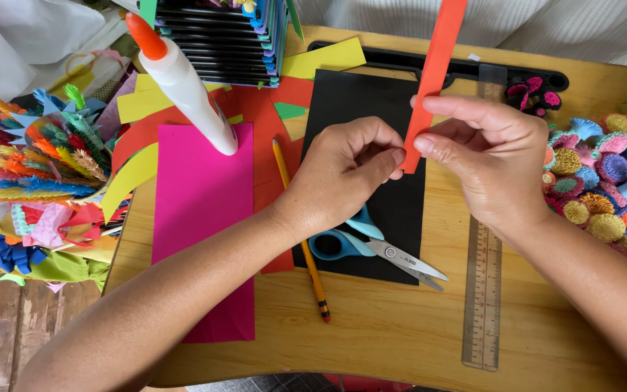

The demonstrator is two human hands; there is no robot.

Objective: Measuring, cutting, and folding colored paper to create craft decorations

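An orange paper strip [433,80] is held above a black sheet [371,145] on the wooden table [400,327]. Its long axis runs nearly upright in the view, leaning slightly right toward the top, and its lower end is met by both hands. That end is pinched between thumb and forefinger of the right hand [491,160], while the left hand [342,170] is brought in from the left, its thumb and forefinger pressed against the same end. Blue-handled scissors [371,247], a pencil [302,239] and a ruler [482,290] lie below the hands.
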